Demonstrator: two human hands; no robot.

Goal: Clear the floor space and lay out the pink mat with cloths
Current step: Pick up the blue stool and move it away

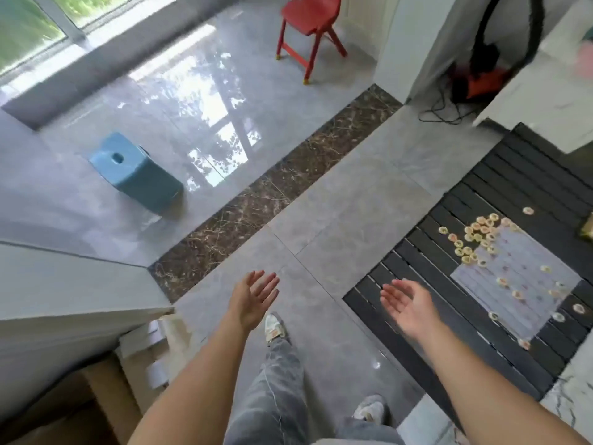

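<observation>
Both my hands are stretched out in front of me over the grey tiled floor (337, 220), palms turned inward, fingers apart and empty. My left hand (255, 297) is above my forward foot; my right hand (406, 305) hovers over the near corner of a black slatted table. No pink mat or cloths appear in this view. A blue plastic stool (138, 173) stands on the shiny floor to the left, and a red chair (309, 27) stands at the far side near a white pillar.
The black slatted table (449, 316) at right carries a pale game sheet (516, 284) with several round pieces. A dark marble strip (272, 200) crosses the floor. A white ledge and cardboard sit at lower left; cables and an orange-black device lie behind the pillar (414, 43).
</observation>
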